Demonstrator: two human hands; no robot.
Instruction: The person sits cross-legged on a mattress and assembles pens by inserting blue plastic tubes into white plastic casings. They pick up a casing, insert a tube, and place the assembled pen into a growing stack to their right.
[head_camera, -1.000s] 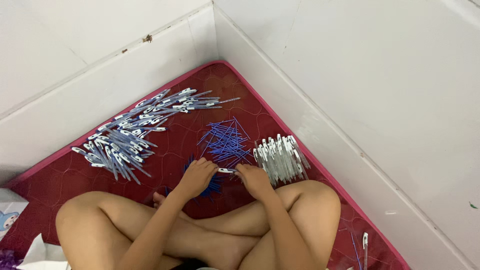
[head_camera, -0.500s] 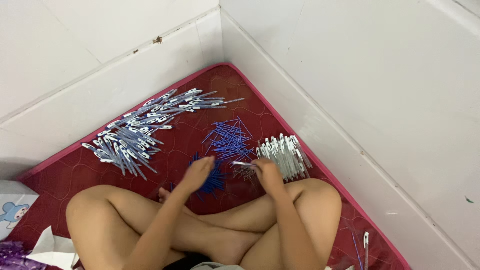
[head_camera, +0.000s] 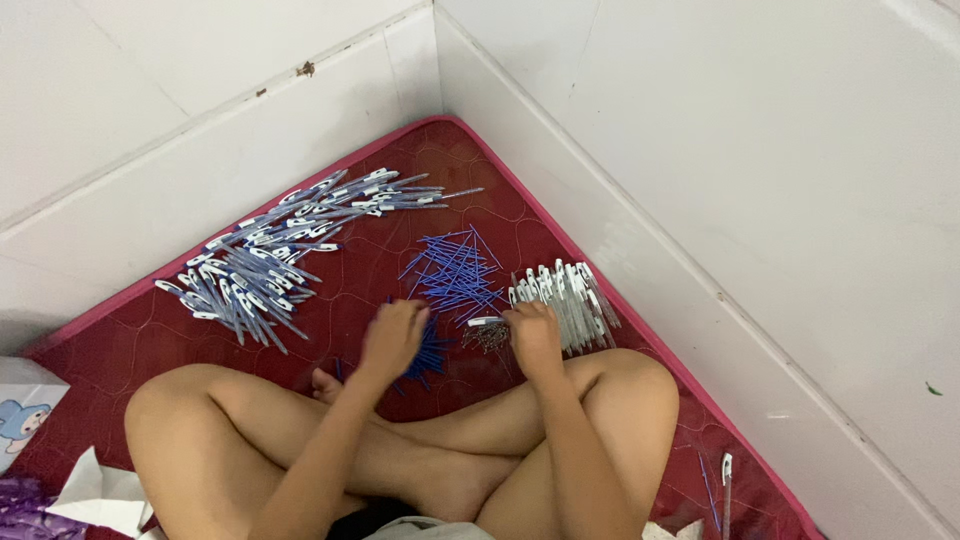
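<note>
Blue refills (head_camera: 425, 350) half hidden under left hand (head_camera: 393, 338); grip unclear.

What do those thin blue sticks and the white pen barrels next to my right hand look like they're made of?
Thin blue sticks: probably plastic refill tubes, slender, uniform, saturated blue. White pen barrels: likely moulded plastic, pale with a slight sheen; too small to be sure. The right hand touches that stack.

A white package (head_camera: 22, 405) with a blue cartoon figure lies at far left.
</note>
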